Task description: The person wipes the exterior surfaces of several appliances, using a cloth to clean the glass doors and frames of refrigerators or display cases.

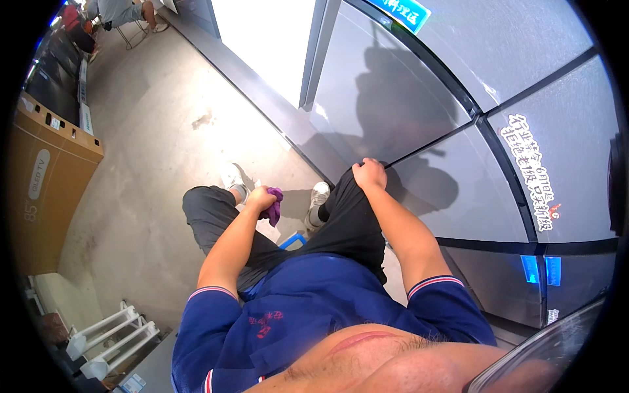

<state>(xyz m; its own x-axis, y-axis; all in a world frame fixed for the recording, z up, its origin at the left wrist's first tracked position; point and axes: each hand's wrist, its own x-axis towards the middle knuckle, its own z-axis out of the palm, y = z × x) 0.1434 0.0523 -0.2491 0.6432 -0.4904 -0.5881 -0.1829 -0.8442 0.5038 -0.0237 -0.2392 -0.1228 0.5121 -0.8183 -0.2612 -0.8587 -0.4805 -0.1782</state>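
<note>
My left hand (261, 199) is closed around a crumpled purple cloth (274, 209), which hangs out past its fingers, between my bent knees. My right hand (370, 174) rests on my right knee, on the black trousers (339, 216), close to the grey appliance door panels; whether it grips the trouser fabric cannot be told. Below and between my legs shows a piece of a blue frame (293, 239), with a pale sheet-like thing (268, 230) under the cloth. My shoes stand on the floor, the right one near the base of the panels.
Large grey refrigerator-like door panels (457, 182) curve along the right, bearing stickers with writing. A bright white panel (270, 44) stands ahead. At left are a large cardboard TV box (54, 182) and a white rack (115, 341). Two people sit or stand at the far upper left.
</note>
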